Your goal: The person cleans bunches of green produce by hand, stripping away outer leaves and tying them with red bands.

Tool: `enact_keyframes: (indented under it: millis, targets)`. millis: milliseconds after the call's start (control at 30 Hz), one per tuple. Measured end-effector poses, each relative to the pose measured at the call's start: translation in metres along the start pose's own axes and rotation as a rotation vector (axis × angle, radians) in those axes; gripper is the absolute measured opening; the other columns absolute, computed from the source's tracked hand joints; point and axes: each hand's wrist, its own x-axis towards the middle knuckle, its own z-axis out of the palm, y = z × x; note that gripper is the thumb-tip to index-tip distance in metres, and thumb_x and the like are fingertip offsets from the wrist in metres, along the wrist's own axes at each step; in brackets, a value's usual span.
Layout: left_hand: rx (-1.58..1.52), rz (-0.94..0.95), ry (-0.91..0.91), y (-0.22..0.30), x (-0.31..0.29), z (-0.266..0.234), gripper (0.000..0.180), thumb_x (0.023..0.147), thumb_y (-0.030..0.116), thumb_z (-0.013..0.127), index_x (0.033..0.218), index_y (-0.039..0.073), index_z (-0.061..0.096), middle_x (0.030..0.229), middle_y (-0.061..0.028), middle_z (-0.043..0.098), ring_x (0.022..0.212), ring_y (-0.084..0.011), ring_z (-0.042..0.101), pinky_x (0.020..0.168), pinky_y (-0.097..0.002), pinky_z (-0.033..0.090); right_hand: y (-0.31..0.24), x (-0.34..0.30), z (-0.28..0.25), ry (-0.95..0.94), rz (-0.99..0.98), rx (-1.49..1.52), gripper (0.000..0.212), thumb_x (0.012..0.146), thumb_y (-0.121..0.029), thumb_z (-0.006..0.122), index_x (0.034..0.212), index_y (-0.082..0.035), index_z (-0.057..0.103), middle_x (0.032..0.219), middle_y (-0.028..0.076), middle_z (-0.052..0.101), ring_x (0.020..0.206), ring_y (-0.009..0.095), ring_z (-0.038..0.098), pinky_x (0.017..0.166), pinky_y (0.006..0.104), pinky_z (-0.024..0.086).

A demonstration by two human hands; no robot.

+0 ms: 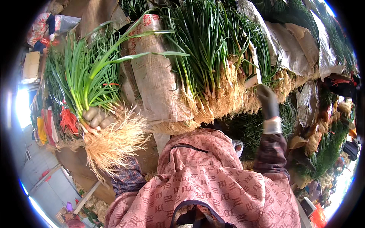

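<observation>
Grey-gloved, my left hand [98,117] is closed round a bunch of green-leaved plants [86,91], pale roots [112,138] splayed, left of the woven sack [156,78]. My right hand [267,100] is by a pale strip [252,81]; whether its fingers grip it, I cannot tell.

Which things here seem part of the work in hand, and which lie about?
Likely in the work:
left hand, holding a rooted green bunch
right hand, close to a pale angular piece
more rooted plants

Probably lying about:
orange-red plastic, lower right
yellow item, far left
</observation>
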Motion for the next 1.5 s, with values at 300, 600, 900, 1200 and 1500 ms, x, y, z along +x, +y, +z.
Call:
enact_keyframes:
  millis: [300,600,900,1200,1500]
  targets:
    - [-0.167,0.432,-0.199,0.032,-0.026,-0.012,0.009,0.092,0.018,0.062,0.099,0.013,0.063,0.092,0.0014,0.062,0.078,-0.0111,0.06,0.07,-0.0262,0.05,-0.094,-0.012,0.218,-0.232,-0.415,-0.462,0.03,0.089,-0.036,0.062,0.098,-0.007,0.059,0.078,0.013,0.066,0.07,0.031,0.067,0.062,0.0409,0.054]
    - [-0.134,0.394,0.141,-0.092,0.024,-0.042,0.053,0.08,0.014,0.072,0.127,0.009,0.048,0.108,-0.0053,0.066,0.097,-0.0155,0.063,0.089,-0.0359,0.05,-0.093,-0.014,0.114,-0.853,-0.101,0.977,0.024,0.093,-0.014,0.06,0.113,-0.003,0.058,0.087,0.003,0.06,0.07,0.01,0.058,0.062,0.0241,0.052]
    - [0.125,0.137,0.786,-0.198,-0.007,-0.097,0.055,0.082,0.021,0.059,0.129,-0.006,0.048,0.117,-0.023,0.06,0.1,-0.0345,0.063,0.09,-0.0476,0.055,-0.111,-0.08,0.134,-0.676,-0.541,-0.054,0.022,0.089,-0.019,0.061,0.103,-0.003,0.056,0.078,0.009,0.064,0.063,0.017,0.062,0.057,0.0326,0.051]
    - [-0.073,0.12,0.419,-0.201,-0.008,-0.11,0.04,0.085,0.017,0.058,0.112,-0.013,0.057,0.091,-0.0278,0.066,0.065,-0.0302,0.065,0.067,-0.041,0.053,-0.164,-0.012,0.144,-0.766,-0.259,-0.161,0.059,0.09,-0.055,0.057,0.099,0.003,0.068,0.082,0.012,0.067,0.071,0.02,0.064,0.07,0.0339,0.052]
    - [-0.174,-0.124,0.66,-0.204,-0.036,-0.122,0.057,0.075,0.016,0.065,0.128,-0.001,0.05,0.132,-0.0294,0.046,0.113,-0.0427,0.055,0.095,-0.0603,0.046,-0.134,-0.002,0.197,-0.472,-0.68,-0.304,0.035,0.091,-0.038,0.058,0.093,-0.004,0.069,0.073,0.015,0.066,0.064,0.03,0.065,0.061,0.0409,0.051]
